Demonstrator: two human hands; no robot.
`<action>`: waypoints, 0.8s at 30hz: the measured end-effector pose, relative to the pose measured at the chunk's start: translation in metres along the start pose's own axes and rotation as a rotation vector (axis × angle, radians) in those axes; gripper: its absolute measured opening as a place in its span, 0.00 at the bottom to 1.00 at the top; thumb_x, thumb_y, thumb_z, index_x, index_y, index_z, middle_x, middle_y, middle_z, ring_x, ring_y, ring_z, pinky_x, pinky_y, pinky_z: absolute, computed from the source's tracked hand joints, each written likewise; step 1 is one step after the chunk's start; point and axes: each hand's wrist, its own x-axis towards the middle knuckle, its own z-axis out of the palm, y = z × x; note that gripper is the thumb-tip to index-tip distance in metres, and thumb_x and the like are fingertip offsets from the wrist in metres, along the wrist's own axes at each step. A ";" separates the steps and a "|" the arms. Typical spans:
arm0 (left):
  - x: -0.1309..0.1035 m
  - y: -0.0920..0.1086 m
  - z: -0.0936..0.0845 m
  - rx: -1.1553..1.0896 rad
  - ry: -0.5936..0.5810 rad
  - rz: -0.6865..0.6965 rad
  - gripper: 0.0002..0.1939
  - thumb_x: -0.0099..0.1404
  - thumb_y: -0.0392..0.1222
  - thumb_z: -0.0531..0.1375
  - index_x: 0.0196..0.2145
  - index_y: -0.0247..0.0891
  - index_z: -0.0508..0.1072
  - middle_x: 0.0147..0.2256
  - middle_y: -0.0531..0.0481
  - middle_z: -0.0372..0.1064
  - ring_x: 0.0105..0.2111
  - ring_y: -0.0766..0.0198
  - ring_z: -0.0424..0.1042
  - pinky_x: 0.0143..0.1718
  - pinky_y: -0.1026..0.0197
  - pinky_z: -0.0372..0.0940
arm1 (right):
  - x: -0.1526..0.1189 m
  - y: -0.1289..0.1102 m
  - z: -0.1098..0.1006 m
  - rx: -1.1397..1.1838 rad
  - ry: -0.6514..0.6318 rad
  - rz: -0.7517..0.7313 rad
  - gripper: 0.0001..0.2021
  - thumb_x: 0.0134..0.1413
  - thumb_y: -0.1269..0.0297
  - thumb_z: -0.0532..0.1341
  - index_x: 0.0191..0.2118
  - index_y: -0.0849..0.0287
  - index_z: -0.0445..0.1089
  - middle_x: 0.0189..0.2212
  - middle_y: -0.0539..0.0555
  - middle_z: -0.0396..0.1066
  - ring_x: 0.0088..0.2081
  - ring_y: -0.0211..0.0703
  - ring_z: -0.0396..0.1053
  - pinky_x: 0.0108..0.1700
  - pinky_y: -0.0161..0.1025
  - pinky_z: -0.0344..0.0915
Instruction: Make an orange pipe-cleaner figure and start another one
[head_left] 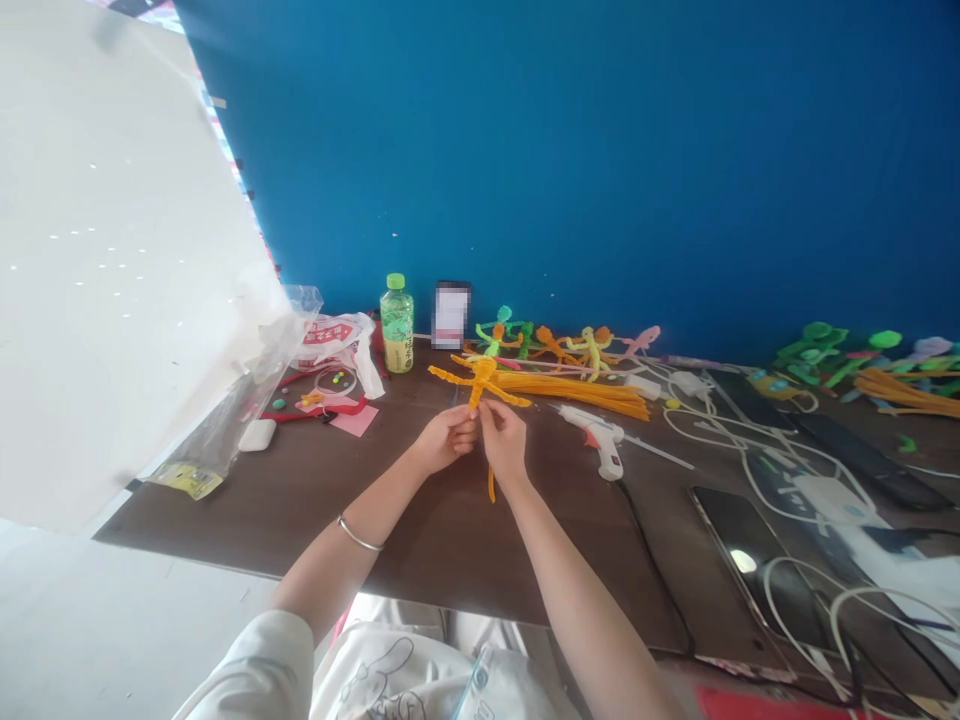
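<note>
Over the dark table, an orange pipe-cleaner figure [484, 374] with spread limbs is held upright between both hands. My left hand [448, 440] pinches its lower part from the left. From the right, my right hand [504, 440] grips the same lower part, fingers closed close beside the left ones. A loose orange strand hangs below the right hand. Just behind the figure lies a bundle of orange pipe cleaners [577, 392]. A white hot glue gun [600, 440] rests to the right of my right hand.
A green-capped bottle [397, 325] and an upright phone [451, 315] stand at the back. Several coloured pipe-cleaner figures [592, 350] line the wall. Cables [720, 420] and a dark phone [757, 560] crowd the right. Plastic bags [330, 345] and a white case [257, 435] lie left.
</note>
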 end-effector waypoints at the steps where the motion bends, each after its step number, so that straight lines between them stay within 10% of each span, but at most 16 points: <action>1: -0.001 0.001 0.000 -0.048 -0.034 -0.046 0.07 0.57 0.37 0.55 0.24 0.35 0.59 0.18 0.60 0.35 0.14 0.76 0.39 0.13 0.74 0.41 | 0.000 0.000 0.001 0.021 -0.013 0.024 0.16 0.46 0.52 0.58 0.33 0.59 0.72 0.33 0.55 0.72 0.37 0.45 0.67 0.42 0.43 0.62; 13: -0.008 0.007 -0.004 -0.129 -0.131 -0.288 0.10 0.57 0.35 0.52 0.19 0.35 0.57 0.16 0.58 0.37 0.14 0.74 0.43 0.13 0.72 0.44 | -0.001 -0.013 -0.008 0.500 -0.378 0.375 0.17 0.37 0.52 0.65 0.31 0.58 0.71 0.22 0.48 0.66 0.21 0.31 0.59 0.21 0.30 0.54; 24: 0.002 -0.015 0.003 0.533 0.319 0.465 0.15 0.50 0.45 0.61 0.34 0.35 0.70 0.30 0.49 0.68 0.26 0.68 0.65 0.31 0.64 0.62 | 0.005 -0.003 -0.005 0.430 -0.154 0.294 0.15 0.40 0.51 0.63 0.25 0.59 0.65 0.19 0.46 0.61 0.19 0.30 0.54 0.20 0.30 0.50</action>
